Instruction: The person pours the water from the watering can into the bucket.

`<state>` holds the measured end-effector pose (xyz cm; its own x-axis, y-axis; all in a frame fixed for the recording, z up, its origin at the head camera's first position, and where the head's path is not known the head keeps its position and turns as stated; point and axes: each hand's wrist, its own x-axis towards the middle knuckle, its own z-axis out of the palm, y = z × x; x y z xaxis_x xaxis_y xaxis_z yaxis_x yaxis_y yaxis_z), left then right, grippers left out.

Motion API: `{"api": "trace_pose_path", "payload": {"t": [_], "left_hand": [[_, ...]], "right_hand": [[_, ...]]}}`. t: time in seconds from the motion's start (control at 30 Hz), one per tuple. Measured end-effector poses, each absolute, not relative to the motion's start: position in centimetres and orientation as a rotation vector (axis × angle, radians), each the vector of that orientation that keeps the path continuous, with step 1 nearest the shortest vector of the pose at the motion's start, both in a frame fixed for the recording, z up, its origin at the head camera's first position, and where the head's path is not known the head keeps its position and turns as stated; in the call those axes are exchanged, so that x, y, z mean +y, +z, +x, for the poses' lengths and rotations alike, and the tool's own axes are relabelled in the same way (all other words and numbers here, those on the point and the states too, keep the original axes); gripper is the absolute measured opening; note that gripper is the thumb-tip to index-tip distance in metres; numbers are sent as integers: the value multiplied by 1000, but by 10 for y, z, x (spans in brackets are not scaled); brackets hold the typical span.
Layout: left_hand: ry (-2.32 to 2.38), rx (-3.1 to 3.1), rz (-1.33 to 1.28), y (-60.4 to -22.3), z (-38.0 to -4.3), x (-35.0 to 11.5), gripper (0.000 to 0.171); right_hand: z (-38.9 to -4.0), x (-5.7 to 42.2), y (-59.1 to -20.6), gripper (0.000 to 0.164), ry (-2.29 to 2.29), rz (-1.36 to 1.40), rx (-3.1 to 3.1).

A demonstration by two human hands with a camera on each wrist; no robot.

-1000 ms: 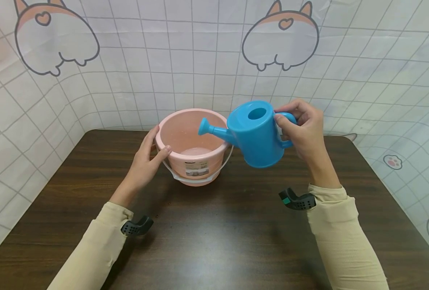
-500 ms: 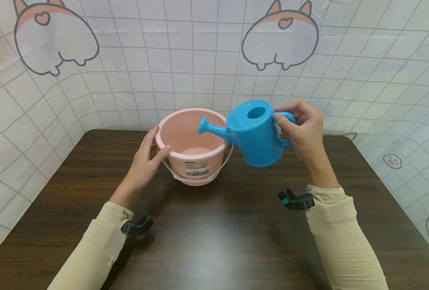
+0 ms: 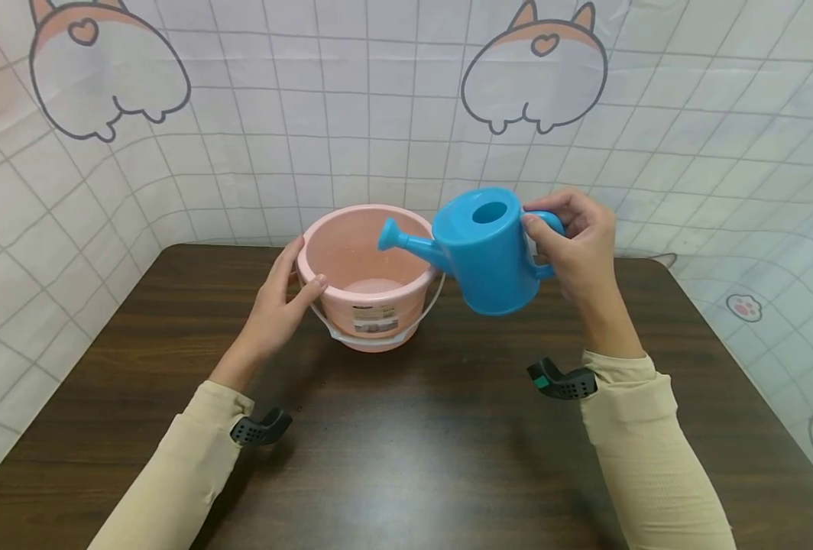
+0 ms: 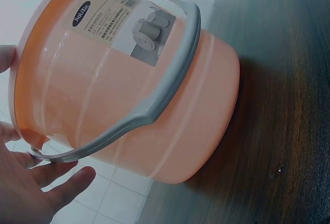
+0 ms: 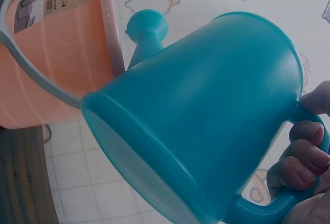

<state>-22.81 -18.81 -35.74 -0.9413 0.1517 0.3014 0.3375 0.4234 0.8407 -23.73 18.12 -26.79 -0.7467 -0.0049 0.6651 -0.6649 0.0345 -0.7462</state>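
Observation:
A pink plastic bucket (image 3: 372, 321) with a pale handle (image 4: 154, 105) and a paper label (image 4: 124, 28) stands upright at the back of the table. My left hand (image 3: 276, 305) holds its rim on the left side, thumb over the edge and fingers against the outside. Off the table, to the bucket's right, is a blue watering can (image 3: 492, 267), tilted slightly toward the bucket. Its spout (image 3: 413, 246) reaches over the right rim. My right hand (image 3: 578, 241) grips the can's handle (image 5: 278, 208), fingers curled through it. No stream is visible from the spout; the can's contents are hidden.
The dark wooden table (image 3: 393, 451) spreads out in front of the bucket. A white cloth backdrop (image 3: 379, 107) with grid lines and cartoon animals hangs close behind and along both sides. Small specks or droplets (image 4: 279, 170) lie on the tabletop near the bucket.

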Motion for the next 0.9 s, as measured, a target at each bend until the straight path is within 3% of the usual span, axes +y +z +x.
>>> {"api": "trace_pose_path", "payload": {"t": [0.9], "left_hand": [[-1552, -2466, -435, -360, -229, -188, 71]], "right_hand": [[-238, 179, -266, 9, 1724, 640, -1875]]}}
